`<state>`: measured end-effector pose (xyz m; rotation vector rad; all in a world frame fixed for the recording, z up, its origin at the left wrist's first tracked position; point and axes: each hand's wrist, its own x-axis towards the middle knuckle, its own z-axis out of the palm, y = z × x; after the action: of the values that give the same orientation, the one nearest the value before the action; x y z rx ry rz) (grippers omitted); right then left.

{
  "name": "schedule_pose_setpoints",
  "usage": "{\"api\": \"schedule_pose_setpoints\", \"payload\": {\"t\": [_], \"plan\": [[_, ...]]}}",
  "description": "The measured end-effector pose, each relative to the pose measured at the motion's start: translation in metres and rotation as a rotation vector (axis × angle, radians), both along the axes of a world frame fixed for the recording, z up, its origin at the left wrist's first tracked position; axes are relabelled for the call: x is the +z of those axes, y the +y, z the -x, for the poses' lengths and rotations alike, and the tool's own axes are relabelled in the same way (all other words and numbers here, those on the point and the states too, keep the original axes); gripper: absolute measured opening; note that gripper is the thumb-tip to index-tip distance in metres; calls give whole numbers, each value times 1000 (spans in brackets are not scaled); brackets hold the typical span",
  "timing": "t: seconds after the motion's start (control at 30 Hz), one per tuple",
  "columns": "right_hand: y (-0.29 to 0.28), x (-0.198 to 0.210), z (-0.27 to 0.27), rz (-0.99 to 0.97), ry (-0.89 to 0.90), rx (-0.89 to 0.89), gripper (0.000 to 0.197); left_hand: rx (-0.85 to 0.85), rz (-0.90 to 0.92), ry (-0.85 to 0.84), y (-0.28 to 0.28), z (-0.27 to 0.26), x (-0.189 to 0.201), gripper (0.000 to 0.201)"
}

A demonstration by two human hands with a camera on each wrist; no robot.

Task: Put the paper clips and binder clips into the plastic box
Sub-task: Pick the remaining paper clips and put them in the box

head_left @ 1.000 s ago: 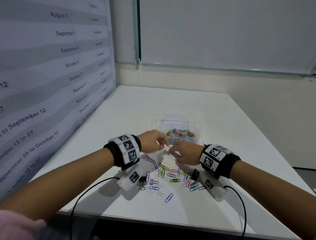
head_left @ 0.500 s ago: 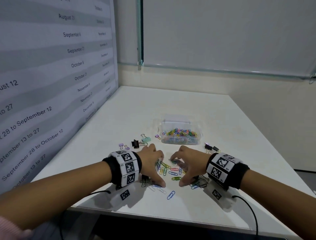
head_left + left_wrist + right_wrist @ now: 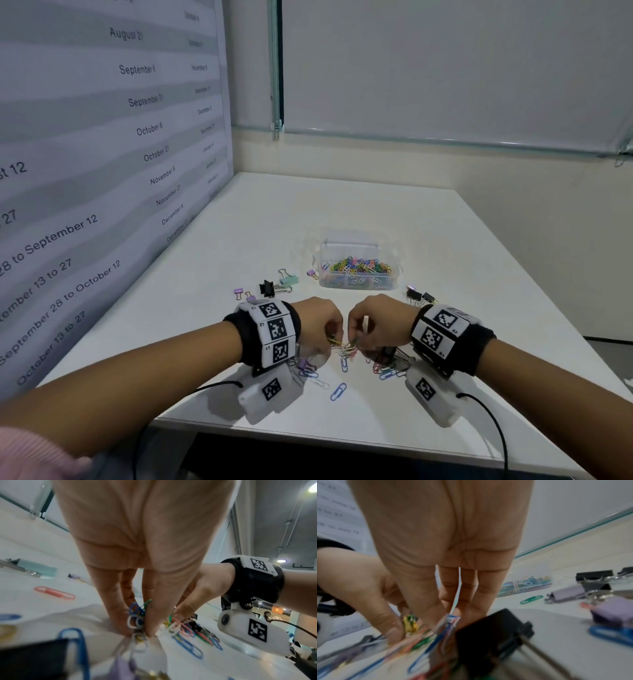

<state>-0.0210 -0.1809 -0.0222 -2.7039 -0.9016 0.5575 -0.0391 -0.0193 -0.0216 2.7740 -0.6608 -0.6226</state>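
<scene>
Both hands meet over a pile of coloured paper clips (image 3: 344, 356) near the table's front edge. My left hand (image 3: 334, 342) pinches a small bunch of paper clips (image 3: 137, 615) between thumb and fingers. My right hand (image 3: 354, 342) pinches another bunch (image 3: 450, 620), its fingertips right beside the left ones. The clear plastic box (image 3: 356, 284) stands open beyond the hands, with many coloured clips inside. Loose clips lie under and in front of the hands, among them a blue one (image 3: 338, 391). A black binder clip (image 3: 488, 635) lies just under the right palm.
Black (image 3: 267, 287), mint (image 3: 287, 279) and small purple (image 3: 238, 293) binder clips lie left of the box. Two more black binder clips (image 3: 421, 296) lie to its right. A printed wall panel (image 3: 102, 171) borders the table on the left. The table's front edge (image 3: 342, 442) is close.
Half a second ago both hands lay spread over the pile. Their fingers have drawn together and now pinch bunches of clips, slightly raised. A second ago the hands were nearer the box.
</scene>
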Motion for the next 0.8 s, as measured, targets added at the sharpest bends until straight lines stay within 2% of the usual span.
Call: {"api": "schedule_pose_setpoints", "payload": {"t": [0.2,0.37,0.5,0.67,0.73,0.8], "plan": [[-8,5,-26,-134,64,-160,18,104,126,0,5,-28,7,19],[-16,12,-47,-229,76,-309,16,315,481,73,4,-57,15,12],[-20,20,-62,-335,42,-404,8,474,693,11,-2,-83,20,16],[-20,26,-78,-440,-54,-492,6,714,996,150,-15,-98,20,18],[-19,26,-83,-486,-81,-543,8,767,1061,227,-18,-99,20,14],[-19,24,-87,-497,-126,-576,11,765,1081,285,-17,-100,20,25]]}}
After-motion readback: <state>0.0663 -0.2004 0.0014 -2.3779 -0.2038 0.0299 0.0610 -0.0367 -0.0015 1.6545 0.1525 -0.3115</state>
